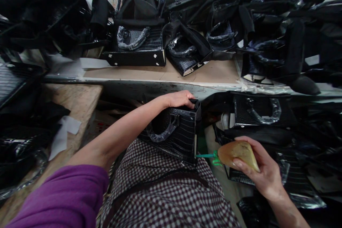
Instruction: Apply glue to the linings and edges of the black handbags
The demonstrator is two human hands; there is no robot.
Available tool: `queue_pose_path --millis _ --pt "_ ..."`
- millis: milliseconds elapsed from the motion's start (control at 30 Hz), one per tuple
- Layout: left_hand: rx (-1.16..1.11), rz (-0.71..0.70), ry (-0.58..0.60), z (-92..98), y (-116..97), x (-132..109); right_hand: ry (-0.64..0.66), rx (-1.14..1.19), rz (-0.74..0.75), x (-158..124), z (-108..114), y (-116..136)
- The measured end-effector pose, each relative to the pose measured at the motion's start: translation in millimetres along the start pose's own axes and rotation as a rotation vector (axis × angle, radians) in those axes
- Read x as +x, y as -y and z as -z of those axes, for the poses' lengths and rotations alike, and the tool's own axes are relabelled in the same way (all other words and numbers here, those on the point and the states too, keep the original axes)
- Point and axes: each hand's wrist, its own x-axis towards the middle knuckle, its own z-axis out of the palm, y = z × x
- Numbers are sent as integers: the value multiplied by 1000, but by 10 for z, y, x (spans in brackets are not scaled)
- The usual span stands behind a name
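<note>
A black crocodile-patterned handbag rests on my lap, its handle wrapped in clear plastic. My left hand grips the bag's upper edge, fingers curled over the black material there. In my right hand is a soft yellowish glue bottle, held sideways between thumb and fingers. Its thin green nozzle points left, and the tip meets the lower side edge of the bag. Whether anything flows from the tip is too small to see.
Several black handbags with plastic-wrapped handles crowd the workbench ahead. More bags are stacked at my right. On the left, a wooden board carries dark bags and a white paper piece.
</note>
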Motion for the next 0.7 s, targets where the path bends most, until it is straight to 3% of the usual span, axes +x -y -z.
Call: queue_pose_path --millis 300,533,700 --pt "50 8 -8 4 7 16 -149 99 205 91 -57 -34" --pt "59 7 -19 -4 -22 7 9 62 137 -32 35 -131" --pt "44 7 -17 -3 2 7 20 -5 85 -112 67 -187"
